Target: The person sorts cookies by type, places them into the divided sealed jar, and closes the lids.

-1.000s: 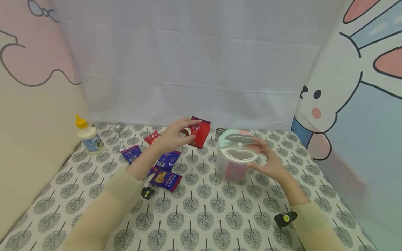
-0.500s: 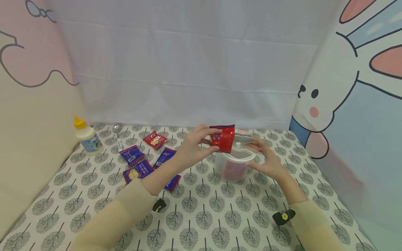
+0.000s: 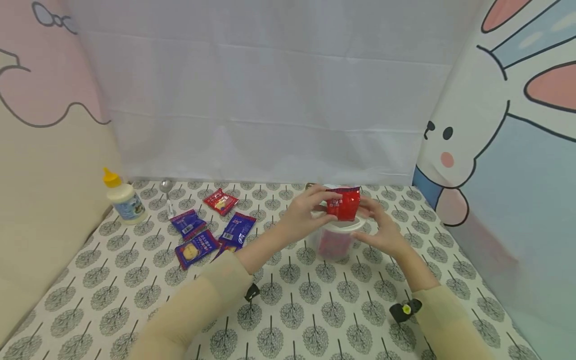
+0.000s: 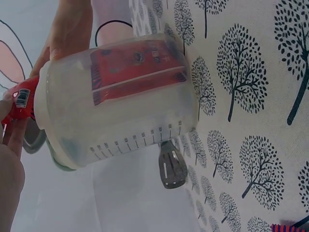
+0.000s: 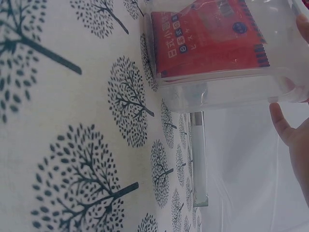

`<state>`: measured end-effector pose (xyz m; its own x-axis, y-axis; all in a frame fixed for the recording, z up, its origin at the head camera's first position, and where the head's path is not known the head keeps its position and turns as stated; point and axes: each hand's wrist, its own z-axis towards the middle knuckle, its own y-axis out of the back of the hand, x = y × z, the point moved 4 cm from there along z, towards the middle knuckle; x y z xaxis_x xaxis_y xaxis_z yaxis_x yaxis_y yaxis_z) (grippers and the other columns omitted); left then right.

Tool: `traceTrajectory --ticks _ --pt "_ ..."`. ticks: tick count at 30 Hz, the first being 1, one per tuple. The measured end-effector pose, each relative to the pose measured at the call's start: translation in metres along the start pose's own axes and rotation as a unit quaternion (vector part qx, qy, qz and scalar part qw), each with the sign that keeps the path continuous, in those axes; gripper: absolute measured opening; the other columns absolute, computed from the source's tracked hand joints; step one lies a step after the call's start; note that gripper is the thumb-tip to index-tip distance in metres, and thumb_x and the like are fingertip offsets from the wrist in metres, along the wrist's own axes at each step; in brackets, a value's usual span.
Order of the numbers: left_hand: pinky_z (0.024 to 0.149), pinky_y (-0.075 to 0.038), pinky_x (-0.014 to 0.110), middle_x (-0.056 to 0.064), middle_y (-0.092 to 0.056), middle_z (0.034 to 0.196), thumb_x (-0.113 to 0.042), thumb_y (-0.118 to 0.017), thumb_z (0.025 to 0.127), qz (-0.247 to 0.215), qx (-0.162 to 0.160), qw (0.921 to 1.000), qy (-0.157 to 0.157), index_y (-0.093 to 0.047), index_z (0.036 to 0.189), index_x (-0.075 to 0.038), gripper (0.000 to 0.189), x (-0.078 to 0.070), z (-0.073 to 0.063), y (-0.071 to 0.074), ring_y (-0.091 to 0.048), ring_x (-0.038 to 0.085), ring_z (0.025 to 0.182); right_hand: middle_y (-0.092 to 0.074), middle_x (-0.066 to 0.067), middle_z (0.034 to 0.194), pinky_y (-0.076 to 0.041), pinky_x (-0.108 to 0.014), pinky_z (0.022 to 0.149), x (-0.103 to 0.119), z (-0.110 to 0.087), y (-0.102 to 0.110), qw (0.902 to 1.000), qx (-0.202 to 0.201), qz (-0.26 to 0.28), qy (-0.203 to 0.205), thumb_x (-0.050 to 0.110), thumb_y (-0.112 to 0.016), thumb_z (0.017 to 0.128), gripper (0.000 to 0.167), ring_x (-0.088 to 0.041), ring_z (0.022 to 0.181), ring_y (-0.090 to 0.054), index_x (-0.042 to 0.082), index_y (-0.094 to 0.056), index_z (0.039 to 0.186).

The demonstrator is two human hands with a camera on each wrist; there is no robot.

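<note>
In the head view my left hand (image 3: 306, 212) pinches a small red snack packet (image 3: 345, 206) just above the mouth of a clear plastic storage container (image 3: 335, 245). My right hand (image 3: 384, 232) holds the container at its top right, thumb on the near rim and fingers by the lid, partly hidden behind the packet. The left wrist view shows the held packet (image 4: 21, 99) at the container's opening and measuring marks on its wall. Inside the container lies another red packet (image 5: 207, 41), seen in the right wrist view.
Several purple packets (image 3: 196, 247) and a red packet (image 3: 220, 201) lie left of the container. Farther left are a spoon (image 3: 167, 197) and a white bottle with a yellow nozzle (image 3: 126, 202). A slotted turner (image 4: 172, 166) lies behind the container.
My left hand has carried the red packet rightward and down, from beside the container to over its opening. My right hand has stayed at the container.
</note>
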<state>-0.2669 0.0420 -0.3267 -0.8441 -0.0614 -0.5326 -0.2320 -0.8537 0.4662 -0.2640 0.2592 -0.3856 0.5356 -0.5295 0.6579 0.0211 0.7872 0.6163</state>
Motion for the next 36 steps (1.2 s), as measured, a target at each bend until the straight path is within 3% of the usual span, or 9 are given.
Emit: traceTrajectory --ticks 3,9,16,18,20,25,36 --pt "0.085 -0.051 0.014 0.013 -0.054 0.113 0.0 -0.07 0.079 -0.001 0.01 0.9999 0.004 -0.057 0.121 0.003 0.045 0.003 0.0 -0.004 -0.063 0.027 0.103 -0.041 -0.015 0.143 -0.032 -0.064 0.102 -0.003 0.0 0.0 1.0 0.003 -0.003 -0.009 0.006 -0.08 0.071 0.094 -0.035 0.125 -0.042 0.019 -0.027 0.147" --pt "0.085 -0.052 0.016 0.013 -0.054 0.114 -0.001 -0.072 0.078 -0.008 0.01 0.9999 0.0 -0.056 0.122 0.003 0.047 0.01 0.004 -0.01 -0.063 0.024 0.102 -0.04 -0.015 0.144 -0.031 -0.064 0.102 -0.001 0.0 0.001 1.0 0.003 0.006 -0.006 0.008 -0.079 0.072 0.094 -0.037 0.125 -0.041 0.02 -0.026 0.148" --pt "0.079 -0.051 0.01 0.014 -0.056 0.117 -0.004 -0.072 0.079 0.032 0.054 0.998 0.006 -0.056 0.123 0.002 0.047 0.013 -0.001 -0.018 -0.065 0.023 0.097 -0.043 -0.021 0.138 -0.031 -0.066 0.101 0.0 -0.002 0.0 0.9994 0.006 -0.001 -0.033 0.003 -0.078 0.072 0.093 -0.039 0.123 -0.042 0.013 -0.024 0.148" --pt "0.081 -0.051 0.012 0.014 -0.057 0.118 -0.005 -0.073 0.078 0.055 0.055 0.997 -0.004 -0.056 0.123 0.002 0.048 0.014 -0.002 -0.016 -0.064 0.022 0.098 -0.044 -0.023 0.136 -0.032 -0.065 0.1 0.005 -0.001 0.0 0.9998 0.002 -0.003 -0.017 -0.001 -0.077 0.071 0.092 -0.034 0.122 -0.043 0.009 -0.026 0.146" --pt "0.084 -0.051 0.013 0.013 -0.057 0.12 -0.007 -0.074 0.078 0.074 0.057 0.9957 -0.003 -0.056 0.124 0.001 0.05 0.015 -0.004 -0.014 -0.063 0.021 0.1 -0.045 -0.025 0.134 -0.035 -0.064 0.099 0.016 0.0 0.001 1.0 -0.003 -0.006 0.003 -0.005 -0.077 0.069 0.09 -0.021 0.121 -0.044 0.004 -0.028 0.144" --pt "0.099 -0.043 0.02 0.009 -0.058 0.125 -0.015 -0.078 0.073 0.104 0.096 0.9899 0.011 -0.058 0.125 -0.004 0.056 0.022 -0.007 -0.009 -0.057 0.021 0.112 -0.047 -0.028 0.13 -0.038 -0.063 0.096 0.041 0.001 0.004 0.9993 -0.006 -0.01 0.035 -0.007 -0.076 0.067 0.086 0.008 0.115 -0.038 -0.003 -0.03 0.14" --pt "0.108 -0.036 0.031 0.004 -0.058 0.127 -0.028 -0.08 0.07 0.142 0.164 0.9762 0.009 -0.059 0.125 -0.009 0.062 0.025 -0.01 -0.006 -0.05 0.019 0.119 -0.048 -0.026 0.129 -0.037 -0.063 0.096 0.043 0.0 0.004 0.999 -0.008 0.002 0.044 -0.009 -0.075 0.065 0.087 0.01 0.114 -0.038 -0.003 -0.03 0.14"
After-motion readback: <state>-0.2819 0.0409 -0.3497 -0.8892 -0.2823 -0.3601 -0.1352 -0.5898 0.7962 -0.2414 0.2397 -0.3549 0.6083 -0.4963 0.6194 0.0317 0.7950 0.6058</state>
